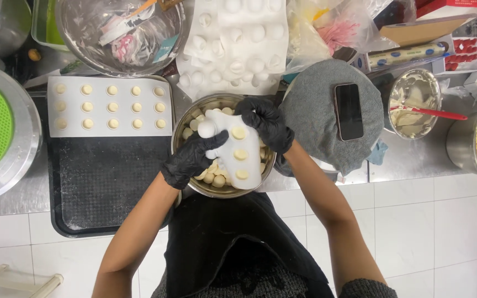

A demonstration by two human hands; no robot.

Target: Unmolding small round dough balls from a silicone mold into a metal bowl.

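Both my hands wear black gloves and grip a white silicone mould bent over a steel bowl. My left hand pinches the mould's lower left side. My right hand clasps its upper right edge. Cream-coloured frozen domes still sit in the mould's cavities, and several loose domes lie in the bowl beneath it.
A second filled white mould lies on a black tray to the left. Empty moulds are stacked behind. A phone rests on a grey cloth, with a bowl and red spatula to the right and a large steel bowl at the back.
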